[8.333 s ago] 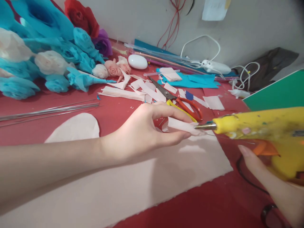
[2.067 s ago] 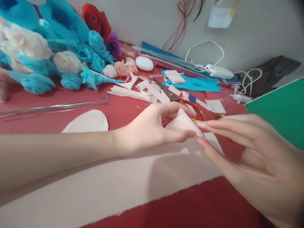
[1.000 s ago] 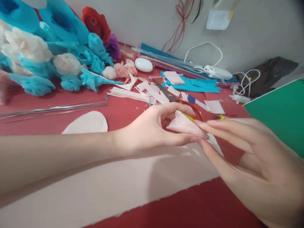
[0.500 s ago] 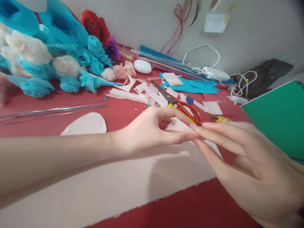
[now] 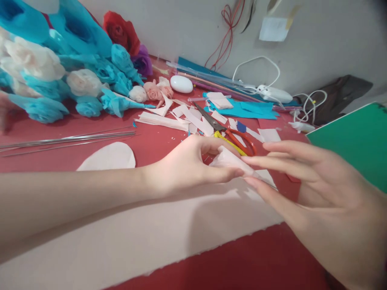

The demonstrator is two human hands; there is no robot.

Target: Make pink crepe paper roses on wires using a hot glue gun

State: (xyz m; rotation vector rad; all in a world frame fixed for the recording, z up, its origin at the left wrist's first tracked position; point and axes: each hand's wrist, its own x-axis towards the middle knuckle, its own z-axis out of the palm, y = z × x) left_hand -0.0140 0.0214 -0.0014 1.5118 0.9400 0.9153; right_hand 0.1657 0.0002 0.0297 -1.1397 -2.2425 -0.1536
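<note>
A small cone of pale pink crepe paper (image 5: 227, 160) is rolled around a thin wire that sticks out to the lower right. My left hand (image 5: 187, 167) is closed on the cone, thumb in front and fingers behind. With thumb and index finger my right hand (image 5: 326, 197) pinches the cone's narrow end; its other fingers are stretched out. Below both hands a long pale pink crepe paper strip (image 5: 145, 237) lies on the red table (image 5: 236, 266). A rounded paper petal (image 5: 110, 156) rests behind my left forearm.
Orange-handled scissors (image 5: 242, 141) lie among paper scraps (image 5: 196, 121) behind my hands. Metal wires (image 5: 69, 139) are at the left. Blue, white and red paper flowers (image 5: 87, 82) are heaped at the back left. A green board (image 5: 356, 137) stands at the right.
The fingers of my right hand have spread and shifted slightly, showing more of the paper cone and the wire. My left hand stays in nearly the same place.
</note>
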